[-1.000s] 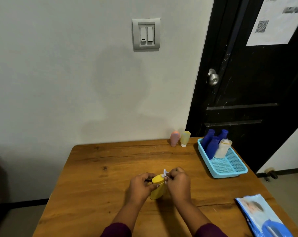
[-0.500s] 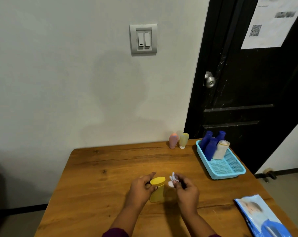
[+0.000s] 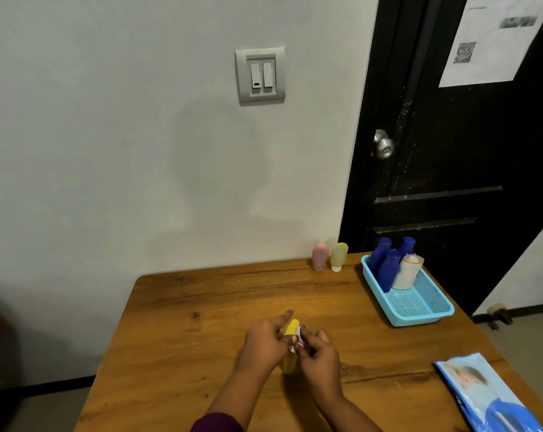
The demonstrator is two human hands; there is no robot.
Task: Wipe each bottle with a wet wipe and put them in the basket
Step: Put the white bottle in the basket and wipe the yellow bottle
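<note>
A yellow bottle (image 3: 291, 328) stands between my hands near the middle of the wooden table (image 3: 201, 332). My left hand (image 3: 264, 341) grips its side, index finger sticking up. My right hand (image 3: 318, 353) pinches a small white wet wipe (image 3: 296, 342) against the bottle. A light blue basket (image 3: 420, 307) at the right holds three dark blue bottles (image 3: 388, 269) and a white bottle (image 3: 405, 272). A pink bottle (image 3: 319, 257) and a pale yellow bottle (image 3: 338, 256) stand at the table's far edge by the wall.
A blue and white wet wipe pack (image 3: 485, 394) lies at the table's near right corner. A black door (image 3: 451, 135) with a round knob (image 3: 383, 145) is behind the basket. A grey wall rises behind the table.
My right hand, apart from the bottle half a second ago, has come back against it with the wipe. My left hand stays on the bottle.
</note>
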